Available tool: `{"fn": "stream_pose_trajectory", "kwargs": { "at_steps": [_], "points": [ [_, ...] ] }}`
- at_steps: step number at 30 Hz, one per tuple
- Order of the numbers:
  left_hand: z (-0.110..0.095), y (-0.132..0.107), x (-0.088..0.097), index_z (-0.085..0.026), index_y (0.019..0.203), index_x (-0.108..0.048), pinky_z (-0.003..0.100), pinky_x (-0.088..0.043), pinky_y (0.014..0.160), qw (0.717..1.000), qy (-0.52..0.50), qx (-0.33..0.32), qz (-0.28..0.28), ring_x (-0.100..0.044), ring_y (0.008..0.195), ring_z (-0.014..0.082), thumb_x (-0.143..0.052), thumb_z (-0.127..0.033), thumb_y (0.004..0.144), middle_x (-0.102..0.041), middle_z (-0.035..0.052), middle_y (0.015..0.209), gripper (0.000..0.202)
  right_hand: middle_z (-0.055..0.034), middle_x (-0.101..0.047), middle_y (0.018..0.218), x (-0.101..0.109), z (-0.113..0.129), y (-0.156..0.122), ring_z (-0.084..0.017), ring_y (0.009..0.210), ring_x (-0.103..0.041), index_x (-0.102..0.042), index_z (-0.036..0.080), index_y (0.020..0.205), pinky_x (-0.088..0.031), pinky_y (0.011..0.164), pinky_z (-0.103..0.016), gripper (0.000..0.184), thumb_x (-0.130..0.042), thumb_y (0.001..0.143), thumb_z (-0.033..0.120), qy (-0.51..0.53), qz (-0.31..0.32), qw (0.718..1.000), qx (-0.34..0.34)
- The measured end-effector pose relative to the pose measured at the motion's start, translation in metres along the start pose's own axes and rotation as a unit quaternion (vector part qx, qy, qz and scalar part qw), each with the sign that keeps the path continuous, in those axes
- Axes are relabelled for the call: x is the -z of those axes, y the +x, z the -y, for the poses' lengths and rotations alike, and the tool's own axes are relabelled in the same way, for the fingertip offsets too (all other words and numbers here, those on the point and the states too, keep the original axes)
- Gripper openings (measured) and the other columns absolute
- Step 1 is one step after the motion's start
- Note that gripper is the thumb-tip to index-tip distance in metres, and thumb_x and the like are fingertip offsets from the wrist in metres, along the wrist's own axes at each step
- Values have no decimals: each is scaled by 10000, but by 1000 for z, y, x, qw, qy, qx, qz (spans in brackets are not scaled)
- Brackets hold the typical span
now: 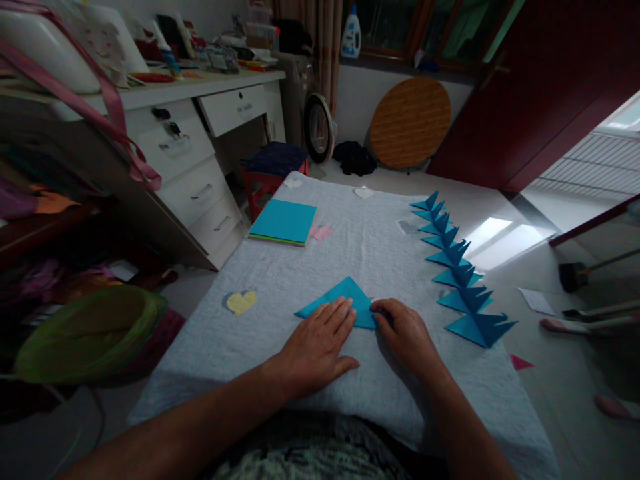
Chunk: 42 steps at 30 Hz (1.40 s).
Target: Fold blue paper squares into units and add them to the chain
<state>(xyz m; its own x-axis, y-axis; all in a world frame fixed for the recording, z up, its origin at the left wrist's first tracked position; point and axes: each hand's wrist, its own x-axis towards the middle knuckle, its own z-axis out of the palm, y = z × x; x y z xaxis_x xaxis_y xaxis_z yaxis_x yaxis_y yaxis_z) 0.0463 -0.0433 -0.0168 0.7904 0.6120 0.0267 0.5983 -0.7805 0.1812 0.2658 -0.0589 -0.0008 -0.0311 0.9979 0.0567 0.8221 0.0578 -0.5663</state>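
A blue sheet of origami paper (347, 289), folded into a triangle, lies on the cloth-covered table (280, 280) in front of me. My left hand (320, 340) rests flat on its lower left part, fingers stretched out. My right hand (405, 333) pinches the triangle's right corner between thumb and curled fingers. Right of my hands, several folded blue paper cranes (463, 273) stand in a row along the table's right side. A stack of square paper (284, 221), blue on top, lies at the far left of the table.
A white desk (185, 153) with drawers stands on the left, above a bin with a green liner (90, 333). A stool (275, 160) is beyond the table, near the open washing machine door (319, 129). A pink paper scrap (521, 362) lies on the right.
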Motion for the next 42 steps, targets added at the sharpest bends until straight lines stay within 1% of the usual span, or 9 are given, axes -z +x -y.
{"fn": "stream_pose_trajectory", "kwargs": {
  "at_steps": [14, 21, 27, 29, 32, 33, 36, 38, 42],
  "points": [
    [1, -1, -4, -186, 1546, -305, 491, -219, 1209, 1000, -11, 0, -7, -207, 1519, 333, -442, -667, 941, -222, 189, 1638, 785, -67, -708, 927, 1, 0, 0, -220, 874, -661, -683, 182, 969, -480, 828, -352, 210, -486, 900, 202, 13, 6, 1000, 1],
    [-4, 2, 7, -312, 1531, -349, 544, -253, 1188, 999, -14, 7, 29, -199, 1512, 383, -597, -608, 893, -207, 155, 1650, 746, -52, -669, 866, 15, -8, -11, -206, 828, -615, -677, 199, 907, -456, 815, -359, 209, -470, 891, 177, 36, 34, 996, 70],
    [-6, 3, 9, -315, 1517, -383, 554, -280, 1175, 1000, -6, 7, 26, -249, 1494, 392, -650, -557, 879, -243, 148, 1641, 732, -42, -649, 826, 31, -24, -21, -212, 825, -604, -651, 199, 860, -463, 797, -368, 186, -466, 860, 175, 34, 28, 997, 64],
    [-5, 2, 7, -318, 1517, -377, 554, -282, 1173, 1000, -6, -1, 8, -256, 1494, 380, -618, -573, 895, -245, 138, 1642, 714, -42, -643, 801, 37, -26, -23, -213, 796, -602, -635, 196, 837, -472, 769, -365, 166, -472, 839, 166, 18, 2, 998, 54],
    [-4, 1, 4, -311, 1510, -389, 560, -294, 1163, 1000, -11, -11, -12, -255, 1493, 386, -564, -602, 914, -254, 148, 1635, 687, -60, -646, 818, 38, -16, -30, -223, 812, -608, -629, 193, 839, -486, 774, -380, 164, -471, 862, 158, -8, -82, 995, 58],
    [-3, 1, 3, -310, 1507, -393, 562, -302, 1159, 1000, -13, -12, -17, -259, 1491, 389, -563, -601, 914, -260, 151, 1632, 681, -70, -656, 852, 36, -10, -33, -227, 846, -617, -634, 192, 861, -497, 796, -384, 166, -473, 887, 164, -5, -100, 992, 73],
    [-3, 0, 1, -291, 1487, -420, 559, -321, 1151, 999, -12, -12, -33, -281, 1483, 385, -596, -555, 914, -272, 157, 1627, 654, -123, -676, 1134, 18, 14, -42, -231, 1063, -629, -629, 167, 1160, -518, 940, -397, 273, -462, 944, 166, 17, -73, 986, 146],
    [-2, -1, -1, -254, 1464, -452, 547, -320, 1157, 999, -12, -16, -39, -290, 1480, 377, -597, -532, 920, -274, 169, 1624, 628, -166, -610, 1336, 3, 27, -48, -256, 1237, -569, -552, 135, 1332, -489, 1045, -428, 386, -510, 960, 232, 4, -31, 982, 186],
    [1, -1, -6, -208, 1424, -497, 518, -319, 1165, 999, -6, -23, -36, -302, 1477, 368, -579, -515, 933, -300, 187, 1610, 585, -220, -455, 1515, -17, 34, -52, -299, 1430, -401, -382, 71, 1495, -413, 1145, -495, 619, -544, 970, 356, -39, 19, 977, 208]
  ]
}}
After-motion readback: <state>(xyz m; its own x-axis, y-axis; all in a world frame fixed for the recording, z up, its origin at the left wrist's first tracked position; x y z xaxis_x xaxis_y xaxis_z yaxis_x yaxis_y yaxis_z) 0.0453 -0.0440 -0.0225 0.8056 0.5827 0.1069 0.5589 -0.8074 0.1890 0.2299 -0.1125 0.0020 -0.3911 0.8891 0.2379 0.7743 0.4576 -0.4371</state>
